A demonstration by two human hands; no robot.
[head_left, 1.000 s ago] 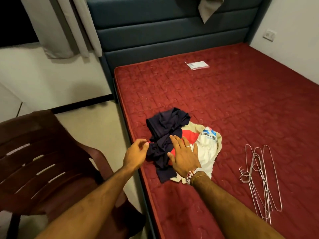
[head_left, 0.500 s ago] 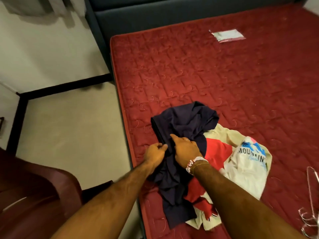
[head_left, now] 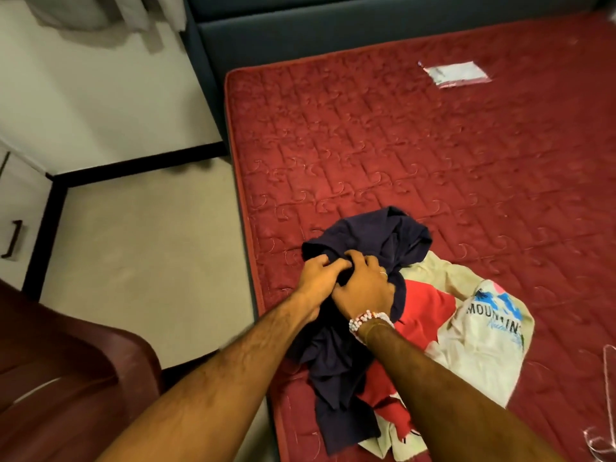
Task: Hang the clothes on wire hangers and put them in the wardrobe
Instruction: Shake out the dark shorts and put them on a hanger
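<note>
Head view: your left hand [head_left: 316, 275] and right hand [head_left: 363, 285] both have fingers curled tight into the navy shirt [head_left: 393, 238], which is bunched on the left side of the cream shirt [head_left: 483, 348]. Yank it and the cream shirt could drag off the bed [head_left: 400, 145]. Half a second back you were only pinching it.

Left hand [head_left: 316, 278], right hand [head_left: 361, 288] both gripping navy garment [head_left: 336, 358] atop cream-red shirt [head_left: 480, 355], red mattress [head_left: 400, 155].
</note>
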